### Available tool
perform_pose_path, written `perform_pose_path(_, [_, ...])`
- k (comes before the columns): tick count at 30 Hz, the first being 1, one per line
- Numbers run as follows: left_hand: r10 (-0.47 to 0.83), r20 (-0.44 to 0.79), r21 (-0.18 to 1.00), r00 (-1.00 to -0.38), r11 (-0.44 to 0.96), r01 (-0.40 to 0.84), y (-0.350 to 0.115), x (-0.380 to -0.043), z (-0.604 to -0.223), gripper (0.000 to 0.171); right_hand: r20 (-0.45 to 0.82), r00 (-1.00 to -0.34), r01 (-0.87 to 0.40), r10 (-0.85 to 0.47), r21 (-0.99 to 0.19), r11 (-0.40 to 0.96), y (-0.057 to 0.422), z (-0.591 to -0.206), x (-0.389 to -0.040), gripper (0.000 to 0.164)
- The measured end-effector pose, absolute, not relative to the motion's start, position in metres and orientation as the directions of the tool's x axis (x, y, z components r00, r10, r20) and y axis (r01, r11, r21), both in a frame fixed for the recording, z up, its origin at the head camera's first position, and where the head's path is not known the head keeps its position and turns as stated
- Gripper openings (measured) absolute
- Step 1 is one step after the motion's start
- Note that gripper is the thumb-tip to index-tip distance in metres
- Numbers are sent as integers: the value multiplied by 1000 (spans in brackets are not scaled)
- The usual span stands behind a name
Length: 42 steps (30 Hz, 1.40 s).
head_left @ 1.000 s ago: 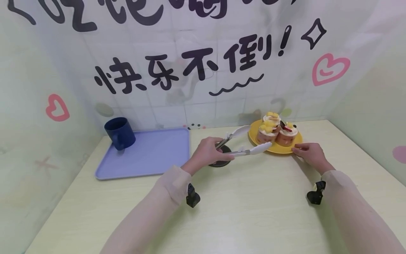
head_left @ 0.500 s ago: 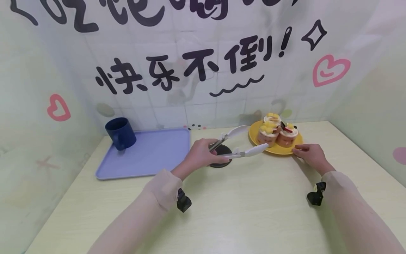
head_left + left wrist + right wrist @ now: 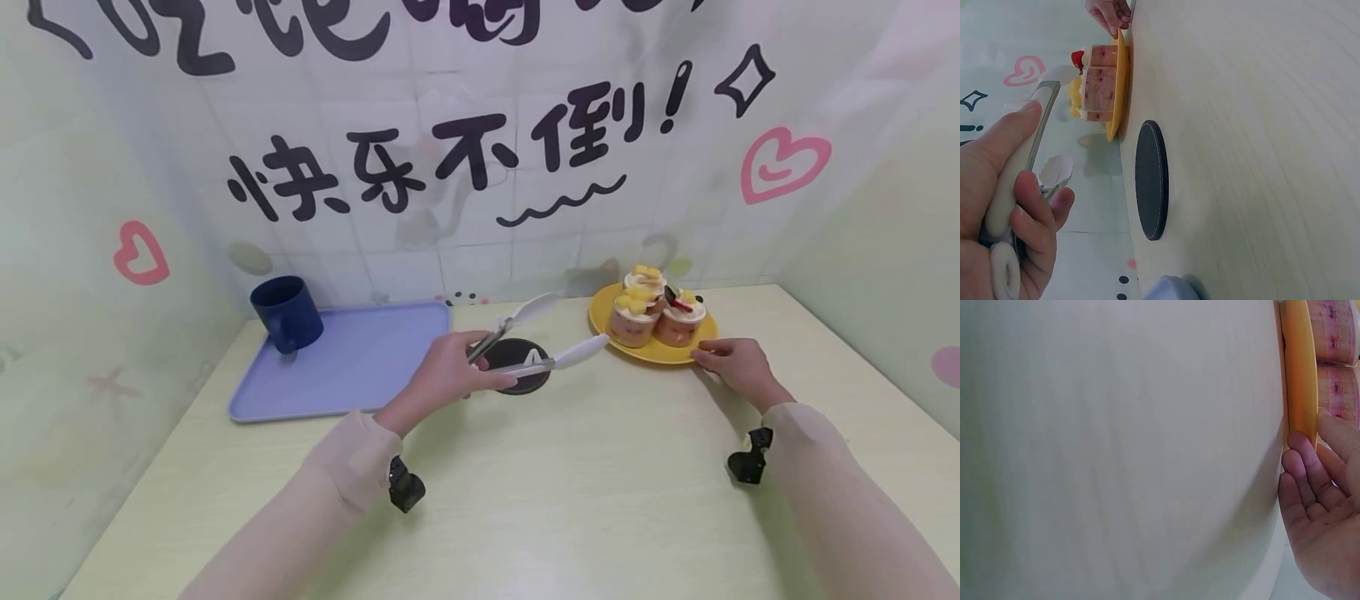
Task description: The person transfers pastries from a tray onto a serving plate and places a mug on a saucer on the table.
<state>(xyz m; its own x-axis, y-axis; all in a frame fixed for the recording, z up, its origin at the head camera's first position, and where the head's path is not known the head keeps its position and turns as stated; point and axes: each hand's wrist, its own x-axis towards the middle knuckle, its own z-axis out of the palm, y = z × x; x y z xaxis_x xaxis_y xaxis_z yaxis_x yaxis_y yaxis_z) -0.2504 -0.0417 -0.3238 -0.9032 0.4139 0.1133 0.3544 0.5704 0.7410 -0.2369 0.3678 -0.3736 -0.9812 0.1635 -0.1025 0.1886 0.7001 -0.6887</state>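
My left hand (image 3: pixel 447 367) grips a pair of white-tipped tongs (image 3: pixel 573 352) whose two arms are spread apart with nothing between them. In the head view the tongs overlap a round black coaster (image 3: pixel 517 387), and the left wrist view shows them held above the table. My right hand (image 3: pixel 738 371) pinches the near right rim of a yellow plate (image 3: pixel 660 356), thumb on top and fingers below. On that plate stand three dessert cups (image 3: pixel 632 327), topped with cream and fruit. The coaster (image 3: pixel 1151 181) lies flat on the table.
A lavender tray (image 3: pixel 375 358) lies at the back left, with a dark blue mug (image 3: pixel 287 315) standing in its far left corner. Behind the table (image 3: pixel 540 500) rises a wall sheet with large black writing, and side walls close in left and right.
My left hand has drawn back to the left with the tongs, away from the plate, leaving more of the coaster in view. My right hand has stayed at the plate's rim.
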Motion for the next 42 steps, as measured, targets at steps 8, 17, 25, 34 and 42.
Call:
perform_pose_path(8, [379,135,726,-915,591,352,-60,-246,-322,49,-93,-983,177,155,-682,709,368,-372,-236,57])
perform_pose_path(17, [344,155,691,-926,632,350,-79,-241,-324,64,-93,-983,178,157,-679,713,366,-370,-235,58])
perform_pose_path(25, [329,121,727,-937,613,309,-89,-232,-324,72,-107,-981,192,164,-679,709,366,-370,-235,61])
perform_pose_path(34, [281,72,761,-957,605,235,-108,-224,-326,80,-102,-981,191,166,-670,717,367,-372,-237,60])
perform_pose_path(42, [239,33,778,-971,603,175,-131,-217,-325,83,-113,-979,199,167,-674,712,367,-372,-237,61])
